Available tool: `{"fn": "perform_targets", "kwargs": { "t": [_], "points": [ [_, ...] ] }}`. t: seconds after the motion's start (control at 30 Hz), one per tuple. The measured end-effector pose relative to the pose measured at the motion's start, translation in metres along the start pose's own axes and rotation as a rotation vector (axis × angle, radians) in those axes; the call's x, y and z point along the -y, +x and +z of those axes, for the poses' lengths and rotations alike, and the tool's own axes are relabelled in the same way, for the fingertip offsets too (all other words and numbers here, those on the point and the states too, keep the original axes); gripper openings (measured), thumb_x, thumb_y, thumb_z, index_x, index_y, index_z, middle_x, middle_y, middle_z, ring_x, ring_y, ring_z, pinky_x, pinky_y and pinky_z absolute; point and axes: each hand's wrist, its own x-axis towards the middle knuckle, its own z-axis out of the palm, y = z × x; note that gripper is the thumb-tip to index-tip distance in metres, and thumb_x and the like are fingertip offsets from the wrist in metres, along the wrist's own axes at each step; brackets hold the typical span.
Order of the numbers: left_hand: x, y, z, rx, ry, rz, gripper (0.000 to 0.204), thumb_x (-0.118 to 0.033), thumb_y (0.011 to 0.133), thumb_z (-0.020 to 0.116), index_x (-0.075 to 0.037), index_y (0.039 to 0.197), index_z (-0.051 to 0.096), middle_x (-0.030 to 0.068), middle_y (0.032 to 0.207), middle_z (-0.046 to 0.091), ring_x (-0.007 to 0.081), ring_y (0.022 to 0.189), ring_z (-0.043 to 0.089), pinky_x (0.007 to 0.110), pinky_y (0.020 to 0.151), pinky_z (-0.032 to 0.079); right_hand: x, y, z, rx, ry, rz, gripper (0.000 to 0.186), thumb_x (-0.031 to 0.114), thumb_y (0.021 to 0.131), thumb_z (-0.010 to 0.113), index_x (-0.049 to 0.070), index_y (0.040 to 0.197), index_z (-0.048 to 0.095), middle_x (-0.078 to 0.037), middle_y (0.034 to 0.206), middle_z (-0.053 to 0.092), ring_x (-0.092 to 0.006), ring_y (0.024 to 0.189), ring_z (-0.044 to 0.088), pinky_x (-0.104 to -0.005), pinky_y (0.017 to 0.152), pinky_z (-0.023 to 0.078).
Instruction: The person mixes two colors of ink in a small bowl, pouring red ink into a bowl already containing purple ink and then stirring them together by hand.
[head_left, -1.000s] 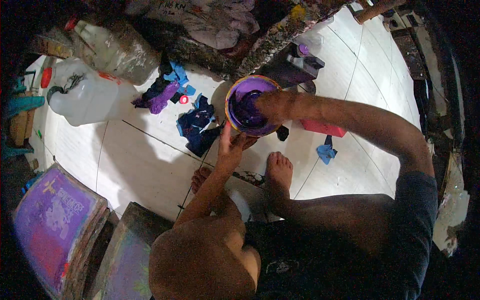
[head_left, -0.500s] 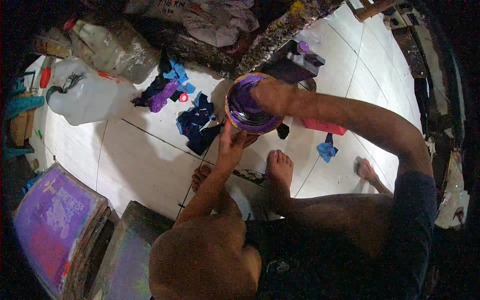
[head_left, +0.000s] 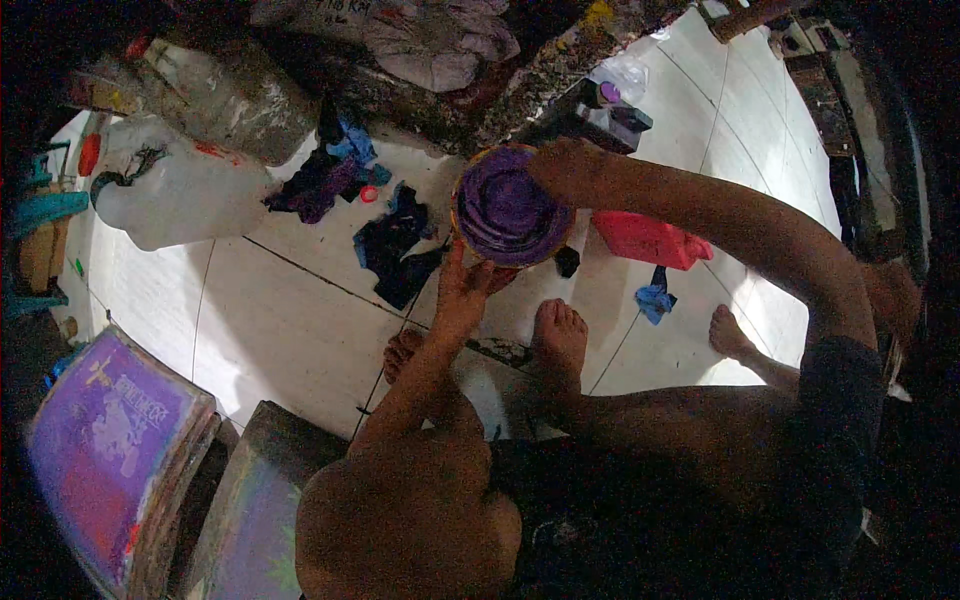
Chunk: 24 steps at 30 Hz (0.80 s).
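Observation:
A round tub of purple paint (head_left: 508,212) sits tilted toward me over the tiled floor, its rim smeared with yellow and orange. My left hand (head_left: 466,290) is closed on the tub's near lower side, with the fingers reaching under it. At the upper right of the rim is my right hand (head_left: 568,172), bent downward. Its fingers are mostly hidden in shadow, so what they hold does not show. Inside, the purple paint forms rings and swirls around the middle.
Dark and blue cloth scraps (head_left: 395,245) lie left of the tub. Beyond them rests a translucent jug (head_left: 185,190). A red container (head_left: 650,240) stands to the right, near another person's foot (head_left: 735,335). Purple-stained printing frames (head_left: 115,420) lean at lower left.
My right hand has moved up and right from inside the tub to its rim. The paint's dark streaks now look like purple swirls. The scene is dimmer, and more of the red container shows.

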Motion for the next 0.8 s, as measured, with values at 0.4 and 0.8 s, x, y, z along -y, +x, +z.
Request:
{"fn": "perform_targets", "kwargs": {
  "t": [0.4,0.8],
  "points": [
    [0.032,0.006,-0.025,0.042,-0.146,-0.058,0.064,-0.013,0.103,0.057,-0.010,0.156,0.022,0.0190,0.128,0.061,0.0274,0.112,0.066,0.043,0.097,0.056,0.019,0.022,0.012,0.020,-0.076,-0.057,0.024,0.016,0.093,0.056,0.003,0.111,0.065,-0.019,0.102,0.069,-0.0311,0.097,0.069,-0.0428,0.091,0.055],
    [0.029,0.000,-0.027,-0.038,0.314,0.094,0.062,-0.019,0.104,0.057,-0.007,0.155,0.024,0.0178,0.128,0.062,0.0251,0.111,0.065,0.042,0.095,0.056,-0.025,0.014,0.034,0.053,-0.082,-0.082,0.025,0.013,0.091,0.058,0.005,0.113,0.066,-0.016,0.106,0.070,-0.0304,0.100,0.067,-0.0402,0.098,0.053]
  ]
}}
